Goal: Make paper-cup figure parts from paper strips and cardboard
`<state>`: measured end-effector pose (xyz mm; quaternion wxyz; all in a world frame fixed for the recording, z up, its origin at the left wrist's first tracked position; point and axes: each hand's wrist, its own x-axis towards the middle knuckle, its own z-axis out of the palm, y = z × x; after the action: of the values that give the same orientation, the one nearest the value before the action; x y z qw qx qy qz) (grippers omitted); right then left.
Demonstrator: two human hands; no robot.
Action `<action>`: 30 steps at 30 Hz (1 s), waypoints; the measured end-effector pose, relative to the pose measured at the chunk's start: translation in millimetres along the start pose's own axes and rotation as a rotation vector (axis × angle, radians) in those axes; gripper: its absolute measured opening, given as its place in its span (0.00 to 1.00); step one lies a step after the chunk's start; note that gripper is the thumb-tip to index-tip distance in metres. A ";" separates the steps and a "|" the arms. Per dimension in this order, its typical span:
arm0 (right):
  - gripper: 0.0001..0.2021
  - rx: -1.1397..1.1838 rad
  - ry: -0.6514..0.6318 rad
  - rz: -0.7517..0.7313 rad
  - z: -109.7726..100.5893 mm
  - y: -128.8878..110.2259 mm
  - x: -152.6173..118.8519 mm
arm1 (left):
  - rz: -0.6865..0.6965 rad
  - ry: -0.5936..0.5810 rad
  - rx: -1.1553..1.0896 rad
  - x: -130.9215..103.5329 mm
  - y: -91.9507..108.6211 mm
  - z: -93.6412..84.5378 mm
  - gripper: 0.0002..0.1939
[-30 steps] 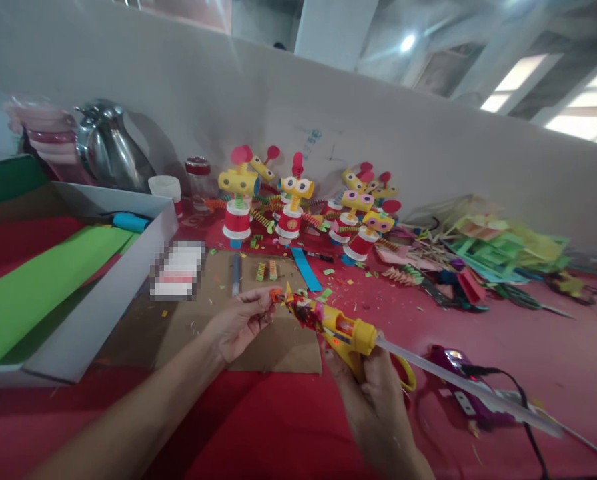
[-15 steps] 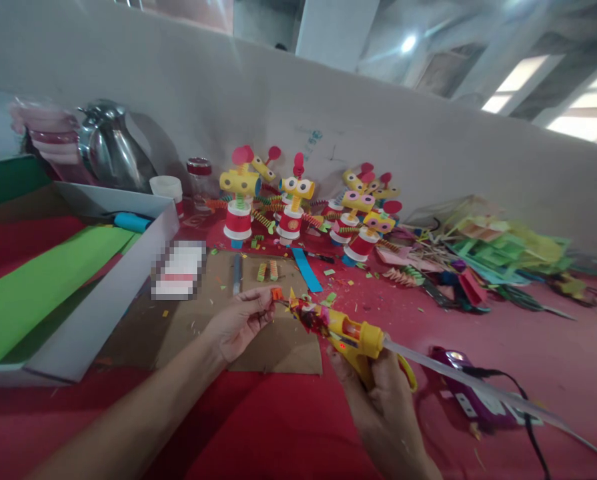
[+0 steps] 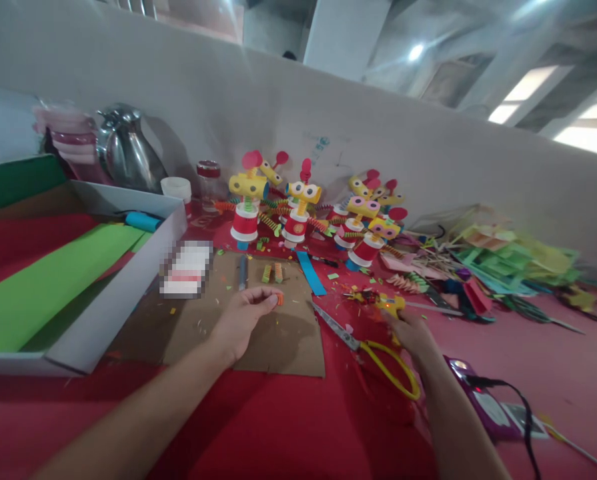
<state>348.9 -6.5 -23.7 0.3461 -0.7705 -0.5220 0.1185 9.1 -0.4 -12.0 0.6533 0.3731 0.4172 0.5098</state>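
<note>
My left hand (image 3: 245, 317) pinches a small orange folded-paper piece (image 3: 279, 299) between thumb and fingertips, just above the cardboard sheet (image 3: 288, 353). To the right, my right hand (image 3: 408, 330) is closed round the yellow glue gun (image 3: 391, 306), which is low over the red table with its nozzle pointing left. Between my hands lie yellow-handled scissors (image 3: 363, 347), blades toward the cardboard. Two small striped folded-paper springs (image 3: 273, 273) rest on the cardboard, beside a dark grey strip (image 3: 243, 272). A blue paper strip (image 3: 311, 273) lies at the cardboard's far right corner.
Several red and white paper-cup figures (image 3: 296, 223) with yellow heads stand along the wall. A white box (image 3: 118, 300) with coloured sheets fills the left. A steel jug (image 3: 131, 150) stands behind it. Paper scraps (image 3: 508, 250) and a purple power strip (image 3: 478, 400) are at right.
My right hand has carried the glue gun away from the orange piece, rightward and farther back, down toward the table. The scissors now show. My left hand still pinches the orange piece.
</note>
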 end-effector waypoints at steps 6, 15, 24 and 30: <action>0.07 -0.327 0.094 -0.058 1.3 -28.8 -15.5 | 0.156 0.086 0.371 6.0 0.8 -3.0 0.07; 0.09 -0.158 -0.260 -0.885 69.3 -113.6 -121.1 | 0.381 0.183 1.147 17.7 5.2 -21.7 0.09; 0.08 -0.166 -0.381 -0.816 81.0 -104.6 -122.3 | 0.665 -0.067 1.858 18.0 -1.7 5.8 0.11; 0.08 -0.215 -0.410 -0.811 75.8 -109.2 -123.9 | 0.721 -0.205 1.816 14.0 -16.2 0.9 0.09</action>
<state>175.9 -61.8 -29.6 0.1723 -0.4963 -0.8481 0.0684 17.5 10.0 -28.7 -0.0434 0.8811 0.4529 0.1293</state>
